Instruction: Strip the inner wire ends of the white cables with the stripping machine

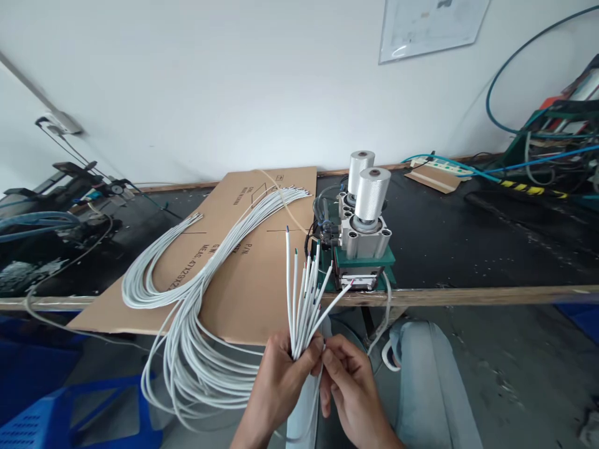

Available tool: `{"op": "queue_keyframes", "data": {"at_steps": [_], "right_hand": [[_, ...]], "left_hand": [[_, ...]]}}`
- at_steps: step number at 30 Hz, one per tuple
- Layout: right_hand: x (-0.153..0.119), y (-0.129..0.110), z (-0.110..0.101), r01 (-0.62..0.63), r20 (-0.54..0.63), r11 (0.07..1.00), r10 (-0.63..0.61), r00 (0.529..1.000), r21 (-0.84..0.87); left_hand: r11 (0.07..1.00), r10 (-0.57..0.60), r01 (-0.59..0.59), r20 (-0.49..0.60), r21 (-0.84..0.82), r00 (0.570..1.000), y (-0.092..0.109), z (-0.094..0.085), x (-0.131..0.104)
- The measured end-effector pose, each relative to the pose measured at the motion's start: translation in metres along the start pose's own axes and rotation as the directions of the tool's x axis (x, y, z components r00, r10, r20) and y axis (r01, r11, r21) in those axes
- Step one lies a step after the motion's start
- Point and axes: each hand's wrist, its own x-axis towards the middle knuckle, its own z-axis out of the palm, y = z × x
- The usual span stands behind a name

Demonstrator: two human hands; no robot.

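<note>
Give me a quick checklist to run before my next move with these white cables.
1. Left hand closed around the held cables: ok.
2. Held ends level: not ok; they fan out unevenly, and the rightmost cable leans away.
3. Right hand gripping something: cannot tell; its fingertips are beside the left thumb, but what lies between them is unclear.
4. Loose loops fully on the cardboard: not ok; they spill past its near edge.
5. Device with two silver cylinders upright on the bench: ok.
</note>
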Motion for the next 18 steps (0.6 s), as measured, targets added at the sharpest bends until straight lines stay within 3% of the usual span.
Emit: {"op": "queue_keyframes", "data": {"at_steps": [8,11,14,16,17,18], "right_hand": [[-0.001,-0.006,-0.002,-0.045,-0.008,0.998,0.046,0.999,0.041],[0.002,-0.01,-0.002,-0.027,0.006,0.999,0.027,1.0,-0.031],[0.004,-0.018,-0.007,0.006,0.036,0.977,0.002,0.999,-0.215],[0.003,-0.027,-0.014,0.13,0.057,0.884,-0.117,0.992,-0.448],[0.002,-0.033,-0.019,0.252,0.128,0.769,-0.219,0.967,-0.587],[0.001,-0.039,-0.022,0.397,0.252,0.591,-0.316,0.915,-0.702]], "left_hand": [[0.999,-0.039,0.039,0.023,0.008,0.999,0.015,-0.001,0.005],[0.995,-0.035,0.035,-0.001,0.097,0.999,0.021,0.0,0.006],[0.984,-0.017,0.023,-0.036,0.177,0.999,0.025,0.002,0.009],[0.976,0.001,0.013,-0.062,0.219,0.998,0.024,0.002,0.011],[0.971,0.008,0.012,-0.084,0.24,0.996,0.022,0.002,0.012],[0.967,0.014,0.013,-0.104,0.256,0.994,0.02,0.002,0.013]]}}
